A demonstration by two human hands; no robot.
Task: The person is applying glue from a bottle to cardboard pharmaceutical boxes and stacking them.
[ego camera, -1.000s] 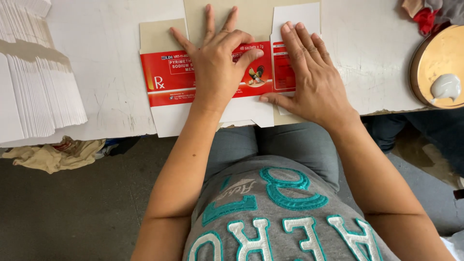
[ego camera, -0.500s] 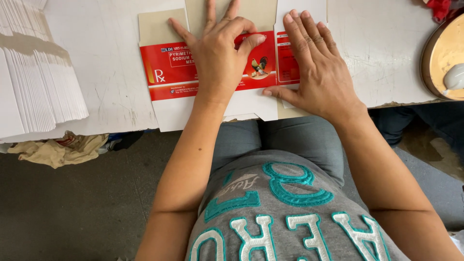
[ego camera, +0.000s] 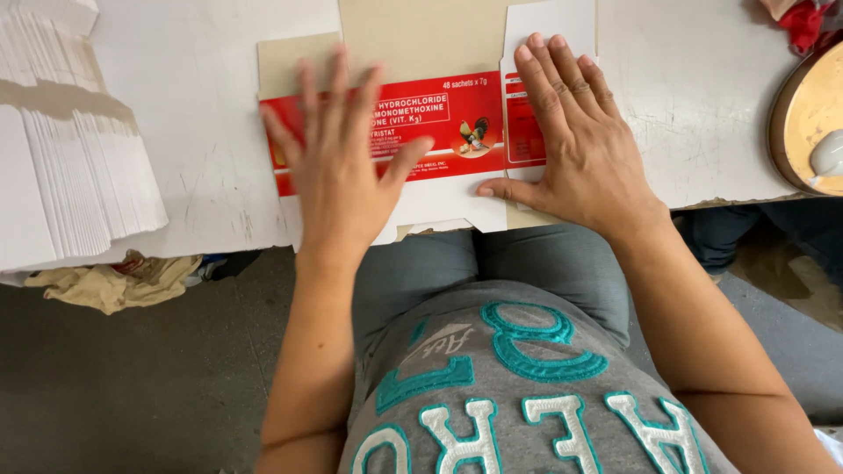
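A flat red-and-white carton blank with brown cardboard flaps lies on the white table in front of me. My left hand is spread flat over the blank's left half, fingers apart, and looks blurred. My right hand presses palm-down on the folded right panel, with the thumb along the lower edge of the blank. Neither hand grips anything.
A fanned stack of white flat cartons lies at the table's left end. A round wooden dish with a pale lump sits at the right edge. Red cloth lies at the top right. Crumpled rags rest on the floor below.
My left hand has slid leftward and toward me across the red panel, uncovering the printed middle. My right hand has stayed pressed on the right panel.
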